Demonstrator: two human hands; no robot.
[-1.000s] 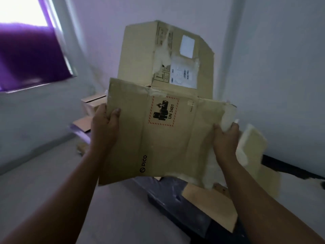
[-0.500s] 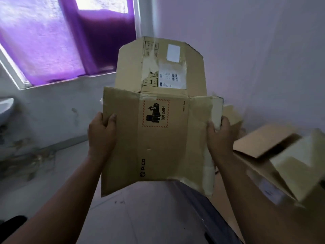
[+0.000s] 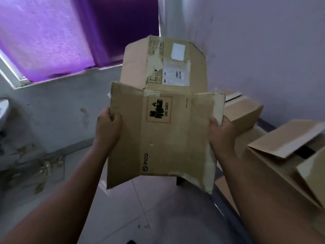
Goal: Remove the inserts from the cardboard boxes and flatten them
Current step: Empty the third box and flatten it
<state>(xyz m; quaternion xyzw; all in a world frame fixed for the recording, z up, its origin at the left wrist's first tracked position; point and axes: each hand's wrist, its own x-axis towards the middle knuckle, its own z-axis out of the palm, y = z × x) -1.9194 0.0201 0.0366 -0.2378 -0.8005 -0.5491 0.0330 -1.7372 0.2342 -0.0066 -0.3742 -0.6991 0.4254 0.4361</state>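
I hold a flattened brown cardboard box [image 3: 175, 138] upright in front of me, above the floor. It bears a red-bordered UN 3481 battery label, the word PICO and a white shipping label on its upper flap. My left hand [image 3: 108, 127] grips its left edge, thumb on the front face. My right hand [image 3: 221, 132] grips its right edge, where torn white tape hangs. No insert is visible in it.
Two more cardboard boxes stand at the right: a closed one [image 3: 242, 111] behind my right hand and a larger open-flapped one [image 3: 284, 155] nearer. A window with a purple curtain [image 3: 61, 36] fills the upper left. White tiled floor [image 3: 140, 208] lies below.
My view has swung to the left, bringing the window into view and shifting the boxes to the right. The flattened box stays held in both hands the same way.
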